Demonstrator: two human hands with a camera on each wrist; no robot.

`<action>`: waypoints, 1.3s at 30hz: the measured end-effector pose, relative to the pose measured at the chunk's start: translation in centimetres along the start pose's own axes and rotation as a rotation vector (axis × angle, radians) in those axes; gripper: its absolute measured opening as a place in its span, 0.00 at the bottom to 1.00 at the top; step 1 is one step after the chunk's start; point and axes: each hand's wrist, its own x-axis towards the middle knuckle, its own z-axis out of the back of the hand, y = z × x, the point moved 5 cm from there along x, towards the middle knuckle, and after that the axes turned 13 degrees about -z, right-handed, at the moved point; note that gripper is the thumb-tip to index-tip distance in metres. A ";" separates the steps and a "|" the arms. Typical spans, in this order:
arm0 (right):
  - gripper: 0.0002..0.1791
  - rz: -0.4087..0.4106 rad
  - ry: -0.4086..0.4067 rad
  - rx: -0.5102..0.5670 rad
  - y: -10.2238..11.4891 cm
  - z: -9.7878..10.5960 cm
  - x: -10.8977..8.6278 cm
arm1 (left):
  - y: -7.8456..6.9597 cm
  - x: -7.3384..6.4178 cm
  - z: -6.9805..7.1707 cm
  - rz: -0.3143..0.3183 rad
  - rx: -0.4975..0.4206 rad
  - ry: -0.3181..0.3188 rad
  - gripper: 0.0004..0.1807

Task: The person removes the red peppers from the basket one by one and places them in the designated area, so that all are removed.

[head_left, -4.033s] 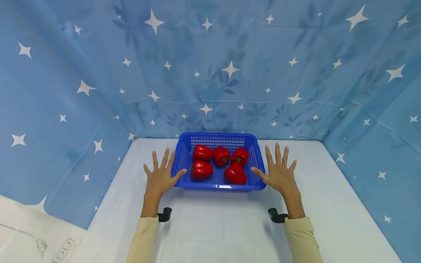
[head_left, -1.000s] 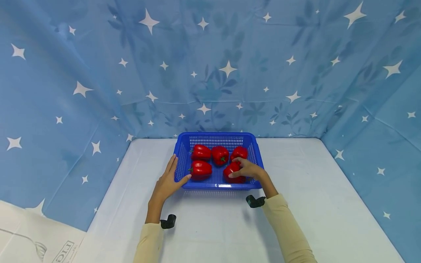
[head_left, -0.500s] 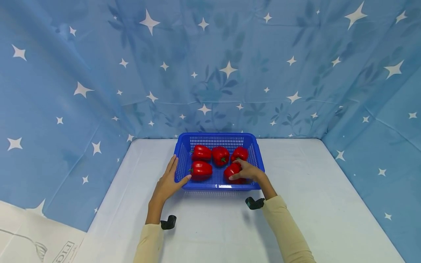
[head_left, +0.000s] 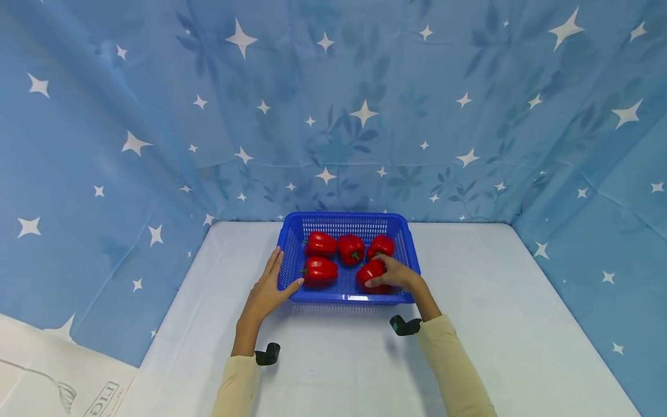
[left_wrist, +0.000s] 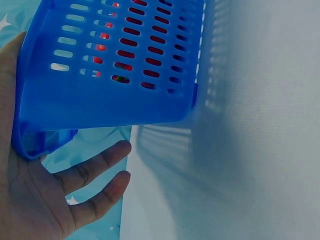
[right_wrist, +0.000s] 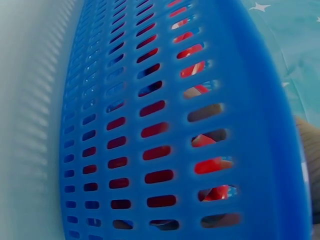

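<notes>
A blue plastic basket holds several red bell peppers. My right hand reaches over its right side, fingers and thumb curled round the front-right bell pepper, which sits low in the basket. Through the slots in the right wrist view, bits of red and of fingers show; most of that grip is hidden behind the basket wall. At the left rim lies my left hand, its thumb along the front-left corner. In the left wrist view two fingers extend straight beside the basket's end, holding nothing.
Near the left hand sits another bell pepper, with a bell pepper behind it. Two more, a middle bell pepper and a back-right bell pepper, lie beside. Blue starry curtains enclose the white table.
Both hands were spread on either side of the basket; the left has come to its rim, the right has gone in and taken hold of the front-right bell pepper. Almost no movement in the last second.
</notes>
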 end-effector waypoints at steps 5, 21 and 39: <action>0.46 0.013 -0.004 0.016 0.0 0.3 -0.4 | -0.1 0.0 -0.1 0.004 0.008 0.005 0.57; 0.48 0.134 0.050 0.131 1.0 2.7 -2.9 | 0.3 -0.1 -0.1 0.000 0.001 -0.002 0.57; 0.47 0.262 0.022 0.295 0.0 5.7 -3.7 | 0.1 0.0 0.1 0.001 -0.003 -0.007 0.56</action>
